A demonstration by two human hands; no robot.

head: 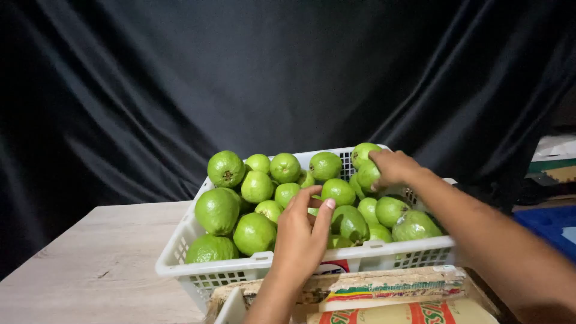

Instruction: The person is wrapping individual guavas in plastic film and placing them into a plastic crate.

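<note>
A white slotted plastic basket (180,249) sits on a pale wooden table (102,264), heaped with several green guavas (217,210). My left hand (303,234) reaches over the basket's near rim, fingers spread over the fruit in the middle and touching a guava there, nothing lifted. My right hand (391,168) is at the far right corner of the basket, fingers curled around a small green guava (367,175) at the top of the pile.
A worn cardboard box (384,291) with coloured print stands right in front of the basket. A black cloth (240,78) hangs behind the table. Blue and patterned items (552,222) lie at the right edge.
</note>
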